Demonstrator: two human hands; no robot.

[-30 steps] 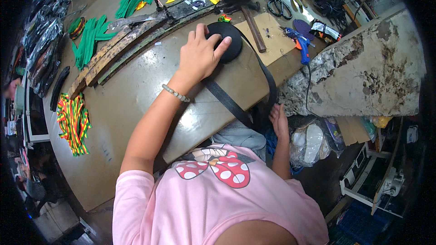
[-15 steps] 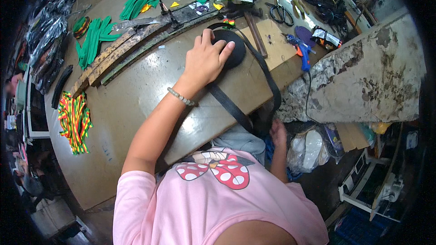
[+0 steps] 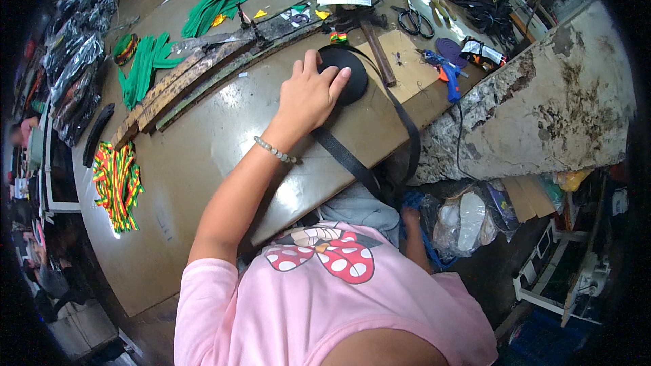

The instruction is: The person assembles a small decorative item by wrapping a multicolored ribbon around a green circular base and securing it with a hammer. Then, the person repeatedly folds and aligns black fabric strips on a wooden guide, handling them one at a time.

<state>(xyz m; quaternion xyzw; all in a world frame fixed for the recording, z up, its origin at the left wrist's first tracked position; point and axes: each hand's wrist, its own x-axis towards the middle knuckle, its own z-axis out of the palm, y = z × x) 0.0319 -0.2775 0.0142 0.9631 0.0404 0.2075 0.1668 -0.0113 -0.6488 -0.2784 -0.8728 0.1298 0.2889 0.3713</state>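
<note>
Left hand (image 3: 308,98), fingers apart, rested on a flat, round black strap roll (image 3: 354,85) on the glossy brown table (image 3: 190,190); ribbon-like slack (image 3: 346,156) drooped past its edge. Right hand (image 3: 411,216) hung low, grip couldn't be told.

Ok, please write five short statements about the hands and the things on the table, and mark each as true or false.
1. The left hand touches the black roll. True.
2. The bracelet is on the right wrist. False: the bracelet is on the left wrist.
3. The blue glue gun lies near the brown cardboard. True.
4. The scissors have red handles. False: the scissors have black handles.
5. The right hand is past the table's edge. True.
</note>
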